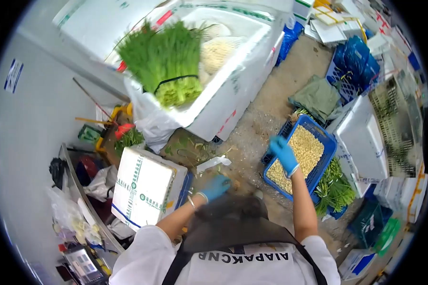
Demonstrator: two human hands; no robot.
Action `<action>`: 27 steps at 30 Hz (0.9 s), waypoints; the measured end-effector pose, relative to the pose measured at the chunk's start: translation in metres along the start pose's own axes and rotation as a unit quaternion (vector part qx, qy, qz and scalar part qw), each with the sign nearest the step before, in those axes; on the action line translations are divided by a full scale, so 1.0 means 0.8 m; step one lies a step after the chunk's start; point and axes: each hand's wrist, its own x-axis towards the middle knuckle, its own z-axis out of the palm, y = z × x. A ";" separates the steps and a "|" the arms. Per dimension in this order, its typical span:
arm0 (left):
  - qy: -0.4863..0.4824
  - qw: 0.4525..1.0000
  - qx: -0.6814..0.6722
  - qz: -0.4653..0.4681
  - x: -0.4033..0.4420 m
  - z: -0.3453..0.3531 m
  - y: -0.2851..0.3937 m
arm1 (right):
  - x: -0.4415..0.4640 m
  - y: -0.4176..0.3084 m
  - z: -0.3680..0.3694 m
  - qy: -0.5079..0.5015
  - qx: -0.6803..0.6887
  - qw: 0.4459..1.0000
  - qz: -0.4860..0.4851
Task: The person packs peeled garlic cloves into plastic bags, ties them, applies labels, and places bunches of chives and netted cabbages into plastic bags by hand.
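Observation:
My left hand point(216, 188), in a blue glove, is low over the floor beside a white foam box. Its fingers look bent together; a small brownish bit shows near their tips, and what they hold is unclear. My right hand point(283, 155), also blue-gloved, is above a blue plastic basket point(329, 151), at its left side. Motion blurs its fingers. Many pale, peeled clove-like pieces point(305, 148), resembling garlic, fill the basket. Scraps of leaf and a white strip point(214, 163) lie on the floor past my left hand.
A closed foam box point(145, 183) stands at left. Ahead is a large open foam box point(233, 111) with a banded bunch of green stalks point(169, 64) and netted pale produce point(218, 52). Leafy greens point(335, 187), an open white box point(359, 137) and a crate point(342, 78) line the right.

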 end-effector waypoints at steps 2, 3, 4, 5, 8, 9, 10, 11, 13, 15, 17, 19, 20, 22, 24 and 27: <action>0.054 0.998 0.010 0.010 -0.046 -0.041 -0.013 | 0.017 -0.136 0.045 0.022 0.067 0.997 -0.005; 0.081 0.996 0.015 0.017 -0.066 -0.062 -0.021 | 0.023 -0.187 0.073 0.001 0.112 0.994 -0.003; 0.110 0.992 -0.054 0.026 -0.086 -0.078 -0.035 | 0.025 -0.232 0.103 -0.026 0.119 0.993 -0.004; 0.139 0.982 -0.123 0.034 -0.107 -0.092 -0.052 | 0.031 -0.264 0.134 -0.054 0.126 0.991 -0.004; 0.164 0.919 -0.357 -0.005 -0.161 -0.180 -0.024 | 0.098 -0.292 0.195 -0.144 0.193 0.970 -0.018; 0.188 0.890 -0.415 0.020 -0.174 -0.213 -0.011 | 0.129 -0.292 0.211 -0.156 0.211 0.964 -0.031; 0.213 0.855 -0.471 0.046 -0.186 -0.245 0.000 | 0.156 -0.304 0.226 -0.129 0.199 0.972 0.000; 0.228 0.839 -0.491 0.060 -0.197 -0.280 0.013 | 0.189 -0.310 0.238 -0.113 0.189 0.975 0.020; 0.249 0.798 -0.540 0.098 -0.192 -0.332 0.020 | 0.249 -0.315 0.259 -0.080 0.084 0.993 0.015; 0.264 0.766 -0.571 0.132 -0.168 -0.370 0.016 | 0.321 -0.299 0.277 -0.108 0.047 0.986 0.120; 0.276 0.758 -0.571 0.150 -0.140 -0.403 0.014 | 0.325 -0.302 0.300 -0.219 0.107 0.947 0.208; 0.305 0.744 -0.589 0.082 -0.098 -0.426 0.001 | 0.327 -0.294 0.321 -0.285 0.103 0.936 0.180; 0.316 0.737 -0.595 0.046 -0.070 -0.437 -0.001 | 0.342 -0.284 0.319 -0.291 0.082 0.936 0.181; 0.316 0.730 -0.606 -0.002 -0.036 -0.453 -0.005 | 0.300 -0.313 0.332 -0.284 0.169 0.928 0.174; 0.303 0.727 -0.614 -0.062 -0.005 -0.467 -0.015 | 0.291 -0.326 0.329 -0.276 0.238 0.909 0.204; 0.306 0.707 -0.626 -0.120 0.001 -0.496 0.025 | 0.305 -0.342 0.324 -0.300 0.273 0.892 0.201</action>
